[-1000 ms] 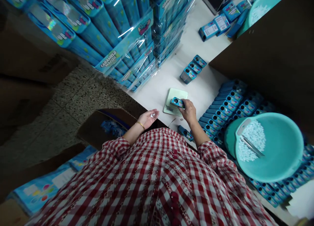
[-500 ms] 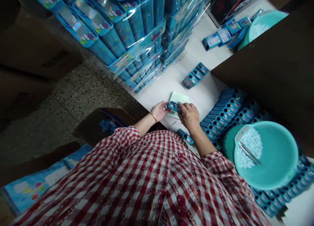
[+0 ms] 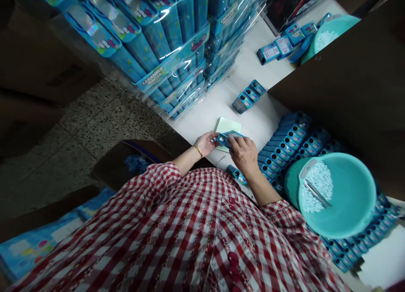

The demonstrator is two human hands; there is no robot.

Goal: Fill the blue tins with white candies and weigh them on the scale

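Observation:
My right hand point(image 3: 245, 153) grips a small blue box point(image 3: 230, 137) above the pale green scale point(image 3: 228, 125) on the white table point(image 3: 205, 114). My left hand point(image 3: 206, 143) is cupped with its fingertips at the box's left end; earlier it held small white pieces, which are hidden now. Another blue box point(image 3: 237, 175) lies at the table edge near my right wrist. A teal basin point(image 3: 351, 197) with white pieces and a metal scoop point(image 3: 316, 193) sits to my right.
Rows of open blue boxes point(image 3: 284, 146) lie beside the basin. Three boxes point(image 3: 248, 96) stand farther back. Wrapped stacks of blue packs point(image 3: 177, 60) tower at the left. A brown carton wall point(image 3: 348, 81) rises at the right. A carton point(image 3: 133, 161) stands on the floor below.
My left hand, holding white pieces, moved right from beside the table to the box's end. My right hand lifted the box slightly off the scale and tilted it.

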